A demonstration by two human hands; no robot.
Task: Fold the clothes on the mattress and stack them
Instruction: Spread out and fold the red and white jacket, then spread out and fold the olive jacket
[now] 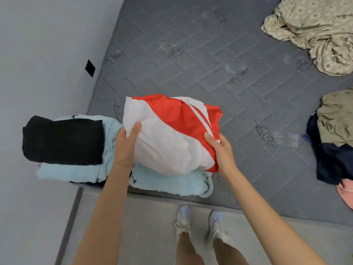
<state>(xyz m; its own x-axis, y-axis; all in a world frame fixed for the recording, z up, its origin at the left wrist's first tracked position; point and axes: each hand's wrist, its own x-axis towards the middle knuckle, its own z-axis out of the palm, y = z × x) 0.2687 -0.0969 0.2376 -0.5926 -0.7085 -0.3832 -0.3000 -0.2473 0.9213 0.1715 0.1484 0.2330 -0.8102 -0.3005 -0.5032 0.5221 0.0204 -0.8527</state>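
Note:
A folded red and white jacket [168, 131] is held between both hands above the near edge of the grey mattress [210, 60]. My left hand [126, 146] grips its left side with the thumb on top. My right hand [221, 150] grips its right side. Under the jacket lies a folded light blue garment [172, 183]. To the left, a folded black garment [63, 140] sits on another folded light blue piece [66, 173] at the mattress corner.
A crumpled beige patterned cloth [315, 31] lies at the far right. A heap with olive, navy and pink clothes [334, 142] sits at the right edge. A wall [38, 54] runs along the left. My feet [200, 222] stand on the floor.

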